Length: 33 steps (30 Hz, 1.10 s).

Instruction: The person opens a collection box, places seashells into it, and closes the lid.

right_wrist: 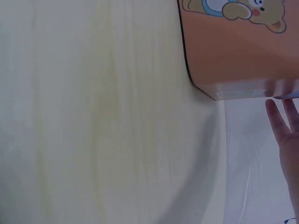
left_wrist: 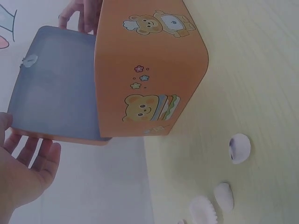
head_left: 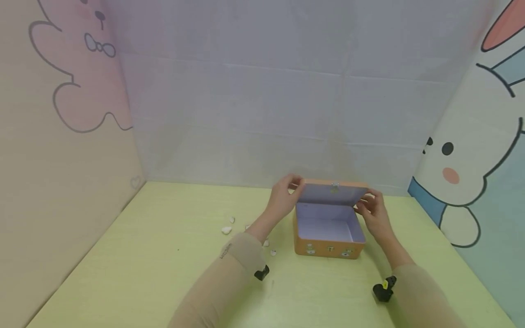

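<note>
An orange tin box (head_left: 303, 247) with bear pictures and a pale lilac inside stands on the table, its hinged lid (head_left: 330, 193) raised at the back. My left hand (head_left: 283, 198) holds the lid's left edge, thumb at the front corner and fingers bent along the side. At the opposite edge my right hand (head_left: 375, 216) holds the lid between thumb and fingers; the lid partly hides those fingertips. A metal clasp (left_wrist: 29, 60) sits on the lid's front edge in the left wrist view. No contents show inside the box.
Several small white seashells (head_left: 226, 230) lie left of the box, some partly hidden by my left forearm. The table (head_left: 143, 273) is yellow-green. A pale sheet (head_left: 246, 114) hangs behind it, and walls with cartoon drawings (head_left: 463, 182) flank both sides.
</note>
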Available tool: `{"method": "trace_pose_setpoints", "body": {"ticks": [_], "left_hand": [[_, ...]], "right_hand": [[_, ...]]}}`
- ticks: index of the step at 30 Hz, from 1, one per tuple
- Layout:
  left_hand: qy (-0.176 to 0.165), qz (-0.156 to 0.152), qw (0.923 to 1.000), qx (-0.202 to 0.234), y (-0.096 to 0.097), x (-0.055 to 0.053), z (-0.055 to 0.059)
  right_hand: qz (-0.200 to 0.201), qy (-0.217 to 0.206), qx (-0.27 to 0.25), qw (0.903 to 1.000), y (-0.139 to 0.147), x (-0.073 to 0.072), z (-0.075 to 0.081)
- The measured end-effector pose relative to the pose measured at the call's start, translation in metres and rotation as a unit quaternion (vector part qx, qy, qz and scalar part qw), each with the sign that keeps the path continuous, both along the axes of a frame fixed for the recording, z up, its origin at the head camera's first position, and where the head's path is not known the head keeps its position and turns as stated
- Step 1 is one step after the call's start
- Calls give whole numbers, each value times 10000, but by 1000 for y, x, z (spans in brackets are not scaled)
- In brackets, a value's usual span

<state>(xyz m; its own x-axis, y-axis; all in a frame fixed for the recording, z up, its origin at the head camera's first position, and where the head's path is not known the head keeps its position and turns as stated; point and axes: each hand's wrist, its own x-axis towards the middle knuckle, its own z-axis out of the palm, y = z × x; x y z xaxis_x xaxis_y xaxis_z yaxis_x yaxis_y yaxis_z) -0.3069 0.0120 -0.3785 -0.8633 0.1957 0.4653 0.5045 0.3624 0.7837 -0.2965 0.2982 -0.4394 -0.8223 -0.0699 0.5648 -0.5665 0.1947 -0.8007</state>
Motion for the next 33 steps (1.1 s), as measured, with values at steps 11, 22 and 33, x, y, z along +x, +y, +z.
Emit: {"method": "trace_pose_setpoints", "body": {"ticks": [11,22,33], "left_hand": [[-157,-79,9998,77,-5,3,-1],[-1053,103,9943,104,-8,23,-19],[-2251,-980,9677,-568,-11,56,-53]], "right_hand": [[-779,-100,660,9947,-3,-5,2],[-939,-288,558,9936,-3,-11,1],[-767,-607,218,9950,-5,-13,1]]}}
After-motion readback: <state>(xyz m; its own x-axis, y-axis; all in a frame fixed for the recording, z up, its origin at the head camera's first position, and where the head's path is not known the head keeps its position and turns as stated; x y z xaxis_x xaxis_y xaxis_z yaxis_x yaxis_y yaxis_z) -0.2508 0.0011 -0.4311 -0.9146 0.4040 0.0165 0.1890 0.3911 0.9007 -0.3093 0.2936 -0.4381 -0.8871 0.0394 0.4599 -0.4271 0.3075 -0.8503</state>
